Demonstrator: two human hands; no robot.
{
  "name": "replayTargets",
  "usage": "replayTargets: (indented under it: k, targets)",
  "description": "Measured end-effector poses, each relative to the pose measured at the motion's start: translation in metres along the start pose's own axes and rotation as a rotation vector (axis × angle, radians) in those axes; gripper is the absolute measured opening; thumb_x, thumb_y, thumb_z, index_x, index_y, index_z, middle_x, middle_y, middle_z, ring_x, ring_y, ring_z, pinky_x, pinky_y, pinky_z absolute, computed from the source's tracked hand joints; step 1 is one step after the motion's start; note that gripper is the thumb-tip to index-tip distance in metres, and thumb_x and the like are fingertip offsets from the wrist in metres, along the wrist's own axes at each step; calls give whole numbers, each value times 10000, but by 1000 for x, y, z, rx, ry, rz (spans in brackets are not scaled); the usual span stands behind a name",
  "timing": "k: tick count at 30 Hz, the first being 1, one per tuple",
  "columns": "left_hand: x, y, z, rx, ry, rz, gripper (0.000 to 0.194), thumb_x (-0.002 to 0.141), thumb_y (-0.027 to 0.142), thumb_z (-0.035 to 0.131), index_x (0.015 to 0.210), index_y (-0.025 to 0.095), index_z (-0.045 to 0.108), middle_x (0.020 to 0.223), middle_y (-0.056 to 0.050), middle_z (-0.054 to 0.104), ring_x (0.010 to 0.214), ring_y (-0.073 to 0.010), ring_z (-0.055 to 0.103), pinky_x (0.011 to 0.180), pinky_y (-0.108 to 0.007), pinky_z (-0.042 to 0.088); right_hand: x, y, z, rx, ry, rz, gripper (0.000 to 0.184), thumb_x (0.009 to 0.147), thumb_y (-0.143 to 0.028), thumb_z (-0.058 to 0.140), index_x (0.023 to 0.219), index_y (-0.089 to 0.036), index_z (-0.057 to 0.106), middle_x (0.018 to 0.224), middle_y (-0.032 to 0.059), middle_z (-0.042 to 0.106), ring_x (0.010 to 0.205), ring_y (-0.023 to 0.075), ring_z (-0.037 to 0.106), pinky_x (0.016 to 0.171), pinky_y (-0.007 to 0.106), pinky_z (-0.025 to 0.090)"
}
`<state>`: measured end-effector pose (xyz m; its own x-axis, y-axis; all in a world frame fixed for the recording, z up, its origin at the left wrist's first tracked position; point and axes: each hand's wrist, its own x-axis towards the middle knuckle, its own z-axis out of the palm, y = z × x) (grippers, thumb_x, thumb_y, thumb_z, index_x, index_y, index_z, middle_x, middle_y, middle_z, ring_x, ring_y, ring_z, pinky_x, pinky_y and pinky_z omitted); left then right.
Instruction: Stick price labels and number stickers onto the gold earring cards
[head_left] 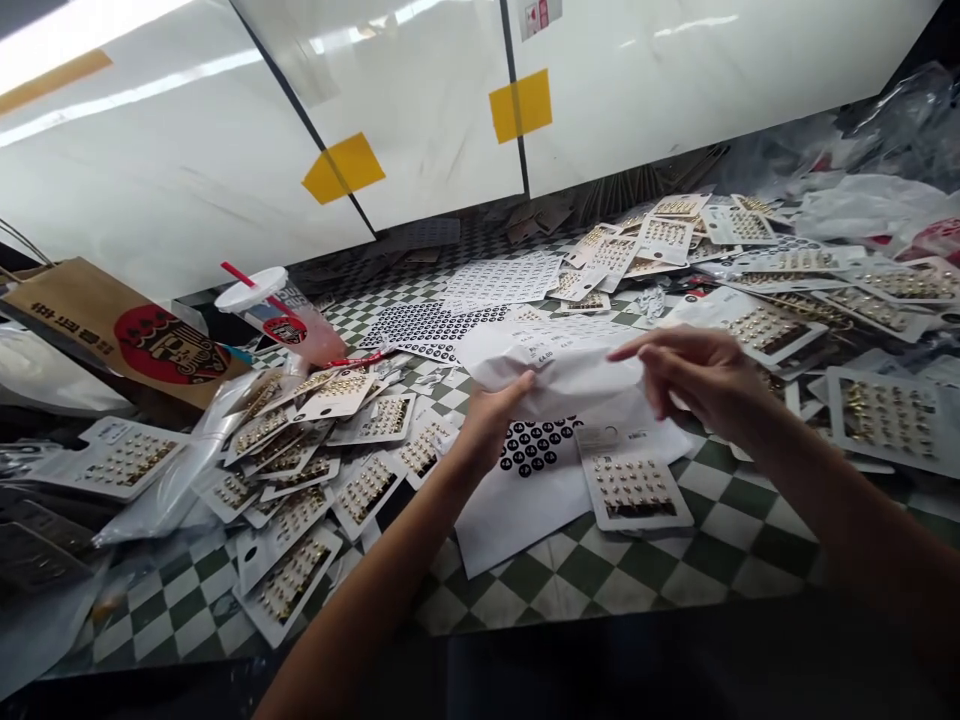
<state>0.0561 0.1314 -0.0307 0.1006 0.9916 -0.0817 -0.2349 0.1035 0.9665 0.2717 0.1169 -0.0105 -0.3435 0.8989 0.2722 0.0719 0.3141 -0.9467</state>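
My left hand (pixel 487 420) grips the left edge of a white sheet of price stickers (pixel 562 370), thumb on top. My right hand (pixel 697 375) pinches the same sheet at its right edge, fingers curled. The sheet is lifted a little above the checkered table (pixel 585 580). Under it lie a sheet of black round stickers (pixel 536 445), a white paper sheet (pixel 517 510) and a white card of gold earring studs (pixel 634 488).
Piles of earring cards (pixel 300 470) cover the left side, with more earring cards (pixel 825 290) on the right. Further sticker sheets (pixel 450 320) lie behind. A plastic cup with a red straw (pixel 274 310) and a brown paper bag (pixel 112 325) are at the far left. Plastic bags (pixel 877 200) sit at the back right.
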Motion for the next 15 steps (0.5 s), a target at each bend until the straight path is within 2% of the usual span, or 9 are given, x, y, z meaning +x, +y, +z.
replayTargets:
  k: [2,4,6,11,15]
  targets:
    - [-3,-2,2,33,-42,6,264,691,266,737,919,164,650,888,-46,688,791,-153,645,697,-274,528,2,1,6,-274,216,-236,95,857,-265,578,896,-207,643,591,-19,603,490,108,547,441,245,468]
    - [-8,-3,6,59,-118,26,270,715,285,728,946,160,664,927,-61,698,833,-166,652,742,-290,533,5,5,16,-593,241,-439,78,810,-207,626,888,-207,623,798,36,646,751,175,603,665,337,528]
    - [-13,-4,9,94,-170,77,271,727,271,723,968,159,670,973,-66,699,894,-179,647,797,-304,529,8,9,24,-771,206,-539,126,808,-199,631,931,-206,603,905,64,638,889,216,575,785,399,504]
    - [-15,-3,9,222,-294,198,214,781,240,662,985,172,666,1024,-55,693,985,-194,624,895,-344,498,10,9,27,-724,189,-510,107,821,-148,611,902,-209,577,856,52,620,848,188,577,743,349,501]
    - [-15,-1,7,400,-308,223,178,815,247,609,975,179,649,1016,-54,684,954,-188,618,867,-334,491,10,3,26,-627,111,-456,116,799,-145,628,881,-207,575,867,51,612,857,183,577,728,336,500]
